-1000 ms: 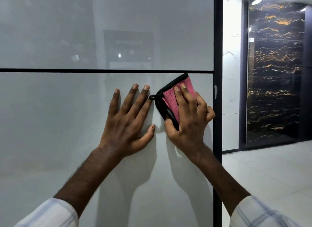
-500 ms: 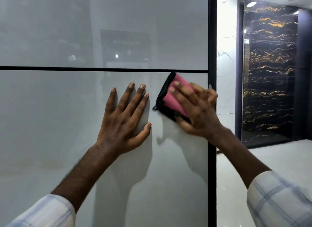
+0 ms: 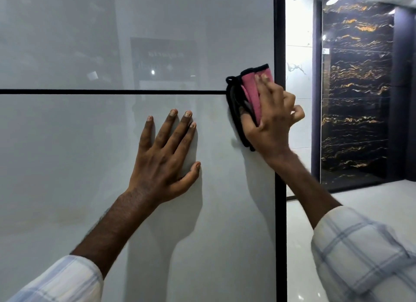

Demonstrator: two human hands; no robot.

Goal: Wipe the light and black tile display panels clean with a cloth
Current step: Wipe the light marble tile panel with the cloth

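Laid L hand (image 3: 164,157) flat on light panel (image 3: 67,166), fingers straight, prob. for bracing | Pinched folded cloth (image 3: 249,92) w/ R hand (image 3: 270,121), pressed over black divider (image 3: 112,91) beside frame (image 3: 280,54), prob. for wiping corner

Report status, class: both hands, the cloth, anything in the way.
Left hand flat on light panel. Right hand holds pink cloth over black divider strip. Black frame post close beside cloth.

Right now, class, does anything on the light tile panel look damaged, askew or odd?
Nothing broken or askew. A faint brownish smear shows low left on the light panel, perhaps a reflection; the right hand holds the cloth beside the black frame.
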